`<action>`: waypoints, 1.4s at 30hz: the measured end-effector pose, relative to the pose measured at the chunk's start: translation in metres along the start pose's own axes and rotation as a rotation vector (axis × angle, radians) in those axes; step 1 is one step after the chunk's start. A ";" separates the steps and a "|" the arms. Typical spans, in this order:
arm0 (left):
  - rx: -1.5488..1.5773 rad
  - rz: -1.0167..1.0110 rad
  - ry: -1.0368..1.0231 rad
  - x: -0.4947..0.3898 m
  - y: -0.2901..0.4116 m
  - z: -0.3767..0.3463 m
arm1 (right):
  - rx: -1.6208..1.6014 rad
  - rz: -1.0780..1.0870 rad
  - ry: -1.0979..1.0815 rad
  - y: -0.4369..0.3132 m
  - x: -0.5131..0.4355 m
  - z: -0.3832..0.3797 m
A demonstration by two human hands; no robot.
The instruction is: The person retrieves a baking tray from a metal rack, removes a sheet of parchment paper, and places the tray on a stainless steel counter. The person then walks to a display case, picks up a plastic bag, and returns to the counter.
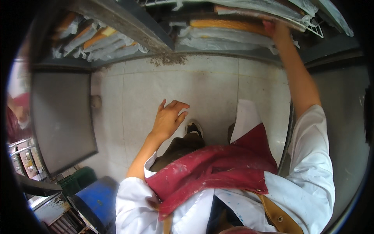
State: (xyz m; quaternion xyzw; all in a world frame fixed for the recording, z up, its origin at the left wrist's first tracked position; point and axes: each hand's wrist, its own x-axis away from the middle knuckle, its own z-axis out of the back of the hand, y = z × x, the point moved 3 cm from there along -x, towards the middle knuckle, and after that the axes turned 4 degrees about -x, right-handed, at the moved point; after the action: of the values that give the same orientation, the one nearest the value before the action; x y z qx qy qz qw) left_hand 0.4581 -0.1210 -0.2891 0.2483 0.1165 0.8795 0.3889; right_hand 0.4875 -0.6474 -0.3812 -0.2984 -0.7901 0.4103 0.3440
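My right hand (275,28) reaches into an upright cabinet, between a wire shelf (319,32) and the golden-brown slab (228,24) below it. Its fingers are blurred and partly hidden, so I cannot tell whether they grip the slab. Under that slab lie more slabs in clear plastic wrap (225,42); they look like sheets of cake. A brown slab (257,14), partly wrapped, rests on the wire shelf above the hand. Over the floor, my left hand (169,118) hangs empty, its fingers loosely bent and apart.
Grey door panels stand at the left (62,117) and right (339,117). A dark post (146,23) divides the cabinet; wrapped slabs (99,41) fill its left side. A blue drum (98,199) and green crate (79,180) sit lower left. Another person's hand (21,114) shows at the left edge.
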 end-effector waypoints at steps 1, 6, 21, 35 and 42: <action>0.030 0.015 0.005 0.000 -0.003 0.001 | -0.008 0.033 0.010 0.009 0.001 0.003; 0.192 0.062 0.007 -0.002 -0.015 -0.005 | -0.030 0.036 0.073 0.048 0.014 0.018; 0.507 0.046 -0.180 -0.028 -0.008 -0.021 | 0.133 -0.063 0.121 0.032 0.040 0.011; 0.677 0.032 -0.258 -0.023 -0.010 -0.023 | 0.938 0.644 -0.015 0.067 0.075 0.011; 0.818 0.018 -0.296 -0.029 -0.008 -0.027 | 1.358 0.754 -0.085 0.059 0.093 -0.011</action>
State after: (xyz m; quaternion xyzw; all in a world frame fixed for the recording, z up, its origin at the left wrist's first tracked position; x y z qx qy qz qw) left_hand 0.4649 -0.1374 -0.3251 0.5063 0.3962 0.7193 0.2632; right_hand 0.4524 -0.5438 -0.3993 -0.2548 -0.2234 0.9047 0.2581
